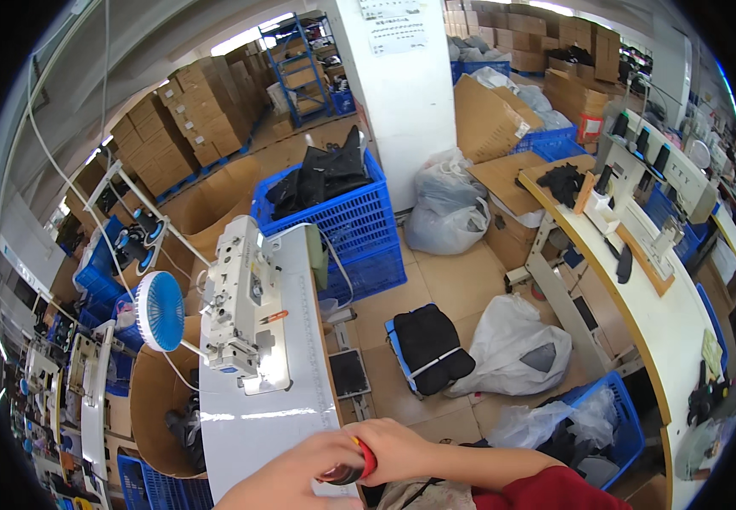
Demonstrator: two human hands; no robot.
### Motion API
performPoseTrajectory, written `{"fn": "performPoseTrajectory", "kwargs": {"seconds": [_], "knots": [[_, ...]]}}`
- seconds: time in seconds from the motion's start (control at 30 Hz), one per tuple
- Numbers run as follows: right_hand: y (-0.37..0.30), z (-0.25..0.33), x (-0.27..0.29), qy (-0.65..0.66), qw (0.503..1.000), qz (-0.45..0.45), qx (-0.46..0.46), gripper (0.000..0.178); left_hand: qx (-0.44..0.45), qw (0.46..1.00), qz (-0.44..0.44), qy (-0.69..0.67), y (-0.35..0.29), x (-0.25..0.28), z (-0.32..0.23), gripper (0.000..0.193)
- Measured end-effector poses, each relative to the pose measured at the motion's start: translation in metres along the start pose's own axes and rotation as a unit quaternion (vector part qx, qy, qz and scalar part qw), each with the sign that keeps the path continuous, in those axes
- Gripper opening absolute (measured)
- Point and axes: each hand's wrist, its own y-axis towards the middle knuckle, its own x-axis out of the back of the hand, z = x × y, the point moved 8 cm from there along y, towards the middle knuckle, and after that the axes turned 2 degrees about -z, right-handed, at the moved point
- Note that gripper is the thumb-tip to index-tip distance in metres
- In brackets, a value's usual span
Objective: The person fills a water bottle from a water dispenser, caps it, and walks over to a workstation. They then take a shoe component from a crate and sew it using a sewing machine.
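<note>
My left hand [296, 476] and my right hand [395, 452] meet at the lower edge, over the near end of the sewing table [304, 408]. Between them shows a small curved object with a red edge and a dark, shiny part [366, 461]; its kind cannot be made out. Both hands look closed around it, though several fingers are hidden. Beyond them on the table stands a white sewing machine [245, 297]. A small tool with an orange handle [274, 316] lies against its bed. Beige cloth [427, 495] shows below my right forearm.
A blue-and-white fan [161, 311] and thread spools [134, 251] stand left. Ahead are a blue crate [351, 208] of black pieces and a pillar [398, 110]. A black-covered stool [429, 344], a white sack [512, 348] and another blue crate [627, 416] sit right, beside a curved worktable [640, 314].
</note>
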Motion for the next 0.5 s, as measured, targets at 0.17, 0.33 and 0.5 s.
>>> {"fn": "performPoseTrajectory", "kwargs": {"seconds": [0.17, 0.33, 0.5], "knots": [[0.002, -0.007, 0.001, -0.006, 1.000, 0.001, -0.024, 0.076, 0.220, 0.915, 0.032, 0.337, -0.002, -0.007, 0.031, 0.071], [-0.006, -0.002, 0.016, -0.012, 0.998, -0.034, -0.042, 0.068, -0.079, 0.955, 0.076, 0.275, 0.019, -0.023, 0.007, 0.068], [-0.015, -0.019, 0.049, -0.005, 0.995, -0.101, -0.002, 0.064, 0.050, 0.983, -0.055, 0.170, 0.060, -0.008, 0.033, 0.061]]}}
